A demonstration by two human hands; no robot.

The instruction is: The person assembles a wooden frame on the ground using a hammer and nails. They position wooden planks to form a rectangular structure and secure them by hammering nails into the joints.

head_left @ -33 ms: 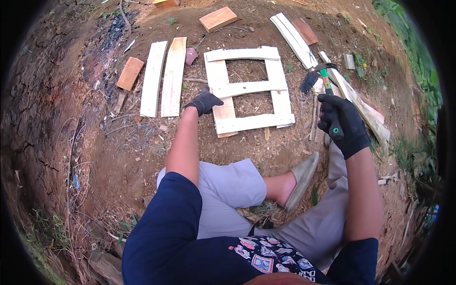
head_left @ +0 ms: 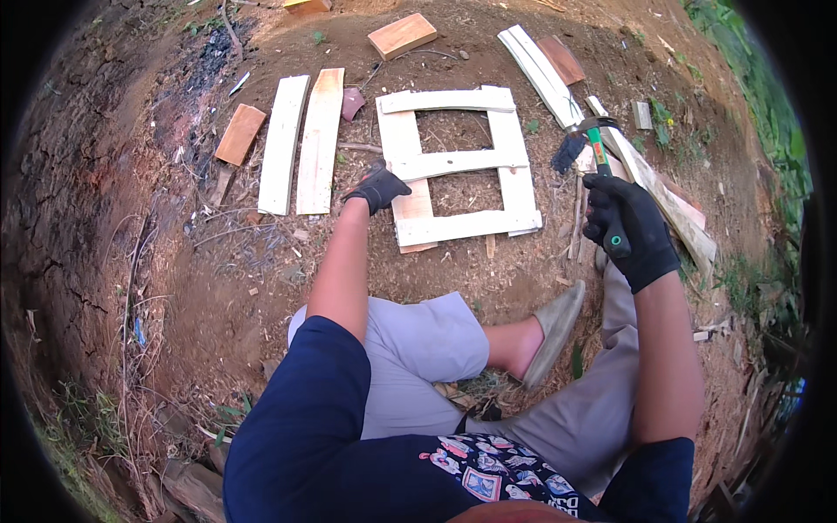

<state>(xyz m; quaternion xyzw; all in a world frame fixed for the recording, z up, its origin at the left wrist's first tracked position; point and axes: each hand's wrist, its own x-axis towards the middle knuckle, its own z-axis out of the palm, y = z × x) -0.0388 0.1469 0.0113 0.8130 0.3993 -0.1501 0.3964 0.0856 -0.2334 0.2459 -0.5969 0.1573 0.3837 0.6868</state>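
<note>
Nearby, legs and shoe: grey trouser legs [head_left: 418,340] lay folded on the near side of the wooden frame [head_left: 458,163], with a greyish shoe [head_left: 555,331] nearer than its right-hand near corner.
Right hand [head_left: 632,231]: black-gloved and closed around the handle of a hammer [head_left: 600,150], to the right of the frame and apart from it; the hammer's head pointed away from the body.
Left hand [head_left: 377,187]: black-gloved, at the frame's left edge, fingers reaching over that side by its middle; whether they pressed, pinched or only rested could not be told.
Frame: flat on the soil [head_left: 488,275], two side boards [head_left: 514,187] under three crosspieces [head_left: 471,227], set at the near end, middle and far end.
Progress: the outline seemed complete, since every crosspiece spanned both sides; how firmly the joints were fixed could not be made out, so some fastening may have been left.
Loose boards: two pale boards [head_left: 283,144] stood apart to the frame's left and a slanting plank [head_left: 684,213] to its right, all unjoined; another long board [head_left: 540,77] lay off its far right corner.
Blocks: one reddish block [head_left: 240,135] sat left of the frame, past the pale boards; an orange-brown block [head_left: 402,36] lay beyond its far end.
</note>
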